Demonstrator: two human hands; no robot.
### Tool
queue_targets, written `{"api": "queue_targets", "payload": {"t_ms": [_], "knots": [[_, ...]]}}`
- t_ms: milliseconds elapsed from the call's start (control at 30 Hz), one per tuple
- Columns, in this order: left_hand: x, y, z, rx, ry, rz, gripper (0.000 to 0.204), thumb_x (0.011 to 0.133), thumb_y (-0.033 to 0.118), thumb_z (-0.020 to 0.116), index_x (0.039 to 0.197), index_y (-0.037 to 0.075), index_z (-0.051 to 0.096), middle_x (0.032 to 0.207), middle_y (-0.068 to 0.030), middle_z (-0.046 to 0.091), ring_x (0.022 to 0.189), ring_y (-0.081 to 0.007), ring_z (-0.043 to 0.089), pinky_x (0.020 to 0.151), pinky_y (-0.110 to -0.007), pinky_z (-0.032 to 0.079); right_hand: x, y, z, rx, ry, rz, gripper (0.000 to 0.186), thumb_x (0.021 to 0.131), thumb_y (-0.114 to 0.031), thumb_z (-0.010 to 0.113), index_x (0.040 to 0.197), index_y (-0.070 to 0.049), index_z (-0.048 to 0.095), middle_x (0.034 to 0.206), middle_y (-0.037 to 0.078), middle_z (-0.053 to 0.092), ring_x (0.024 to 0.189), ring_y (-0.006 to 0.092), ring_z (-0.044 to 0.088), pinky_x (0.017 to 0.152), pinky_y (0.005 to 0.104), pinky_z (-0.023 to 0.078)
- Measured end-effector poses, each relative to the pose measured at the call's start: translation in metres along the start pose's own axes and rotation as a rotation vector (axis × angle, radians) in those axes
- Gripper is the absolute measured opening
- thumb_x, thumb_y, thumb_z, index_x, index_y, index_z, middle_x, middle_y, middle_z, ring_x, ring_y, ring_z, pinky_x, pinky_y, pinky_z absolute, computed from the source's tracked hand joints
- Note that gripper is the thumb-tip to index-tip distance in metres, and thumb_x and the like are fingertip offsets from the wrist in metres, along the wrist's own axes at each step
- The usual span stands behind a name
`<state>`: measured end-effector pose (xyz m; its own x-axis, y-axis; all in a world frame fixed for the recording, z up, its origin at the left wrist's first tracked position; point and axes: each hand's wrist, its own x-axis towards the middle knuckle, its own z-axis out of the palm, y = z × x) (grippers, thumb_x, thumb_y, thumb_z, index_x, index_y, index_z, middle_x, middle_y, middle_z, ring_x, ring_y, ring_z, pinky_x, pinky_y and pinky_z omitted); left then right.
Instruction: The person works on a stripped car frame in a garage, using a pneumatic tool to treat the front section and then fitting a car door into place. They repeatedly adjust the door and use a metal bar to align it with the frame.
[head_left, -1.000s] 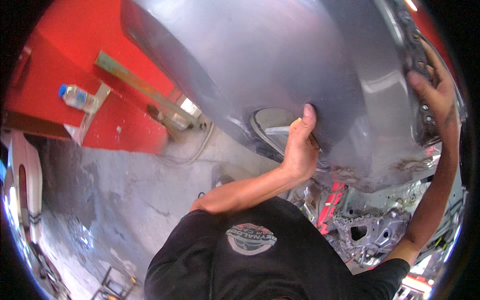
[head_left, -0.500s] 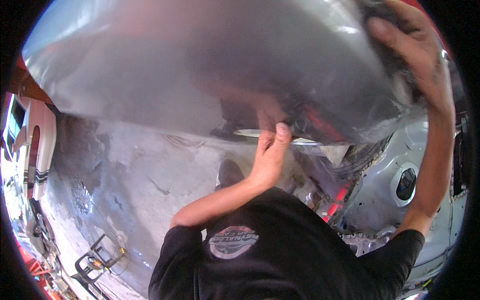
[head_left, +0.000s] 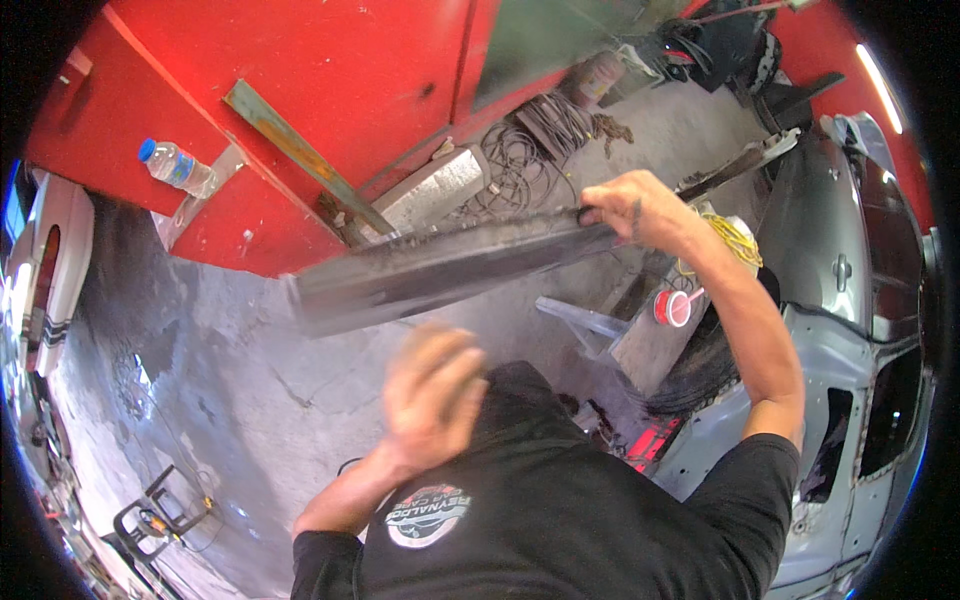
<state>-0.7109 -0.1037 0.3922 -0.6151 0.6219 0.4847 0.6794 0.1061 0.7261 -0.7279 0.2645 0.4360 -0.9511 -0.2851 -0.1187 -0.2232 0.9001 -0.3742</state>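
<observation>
A grey metal car body panel hangs in front of me, turned nearly edge-on, so only a narrow band of it shows. Its right end is gripped by my right hand, fingers wrapped over the edge. My left hand is below the panel, near my body and apart from it. Motion blurs its fingers.
A red wall with a leaning metal strip and a water bottle stands ahead. Coiled cables lie beyond the panel. A grey car body is at right, beside a red-and-white tub. A white vehicle stands left.
The panel has swung from facing me broadly to nearly edge-on, lower and farther off. My left hand has come off its lower edge and moved left and down; my right hand has moved left and down.
</observation>
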Motion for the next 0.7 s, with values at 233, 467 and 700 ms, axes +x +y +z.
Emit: {"api": "queue_targets", "payload": {"t_ms": [233,467,700], "knots": [[0.057,-0.098,0.024,0.527,0.069,-0.469,0.066,0.079,0.013,0.074,0.139,0.008,0.047,0.145,-0.0204,0.037,0.14,-0.0408,0.027,0.113,-0.05,0.028,0.055,0.107,0.06,-0.199,-0.072,-0.131,0.01,0.077,-0.008,0.059,0.087,-0.009,0.058,0.076,0.012,0.065,0.072,0.0343,0.066,0.061,0.0434,0.052],[0.078,-0.198,0.112,0.628,0.013,-0.648,0.058,0.082,0.016,0.072,0.134,0.006,0.047,0.135,-0.0229,0.044,0.134,-0.0451,0.033,0.107,-0.051,0.035,0.105,0.21,0.109,-0.169,-0.176,-0.175,0.011,0.082,-0.015,0.055,0.09,-0.007,0.058,0.071,0.018,0.062,0.07,0.0389,0.065,0.058,0.0476,0.05],[0.082,-0.264,0.186,0.629,-0.004,-0.908,0.051,0.086,0.02,0.068,0.128,-0.001,0.047,0.135,-0.0269,0.043,0.135,-0.0478,0.031,0.109,-0.053,0.031,0.16,0.291,0.159,-0.112,-0.23,-0.253,0.012,0.083,-0.013,0.053,0.088,-0.006,0.062,0.071,0.02,0.064,0.069,0.0371,0.067,0.056,0.0474,0.051]]}}
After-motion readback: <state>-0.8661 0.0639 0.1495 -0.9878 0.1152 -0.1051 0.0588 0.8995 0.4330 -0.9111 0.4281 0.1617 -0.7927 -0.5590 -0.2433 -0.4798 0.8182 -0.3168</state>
